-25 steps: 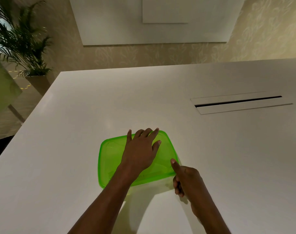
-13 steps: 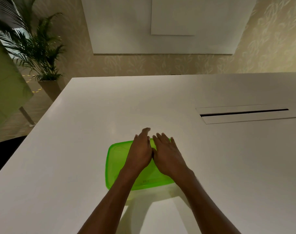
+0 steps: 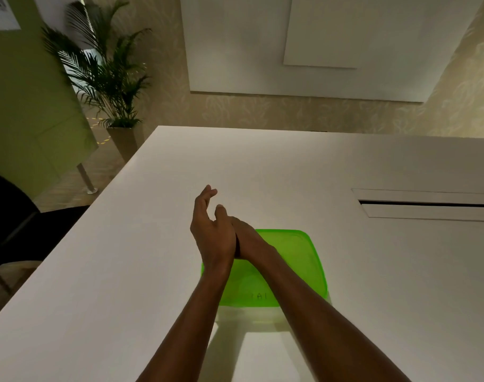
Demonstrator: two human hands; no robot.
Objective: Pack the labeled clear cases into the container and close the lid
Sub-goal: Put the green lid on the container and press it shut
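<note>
A bright green lid (image 3: pixel 298 260) sits on a translucent container (image 3: pixel 249 314) near the table's front edge. The lid hides what is inside, so no clear cases show. My left hand (image 3: pixel 211 232) is raised over the lid's far left corner, turned edge-on, fingers stretched out and holding nothing. My right hand (image 3: pixel 250 239) lies against the left palm above the lid. Its fingers are hidden behind the left hand.
The white table (image 3: pixel 152 244) has a long cable slot (image 3: pixel 428 204) at the right. Off its left edge stand a dark chair (image 3: pixel 6 216), a green panel on a metal leg (image 3: pixel 85 177) and a potted palm (image 3: pixel 108 78).
Both hands lay flat side by side on the lid; now they are lifted off it and pressed together. The view has swung left and up, so the container sits further right.
</note>
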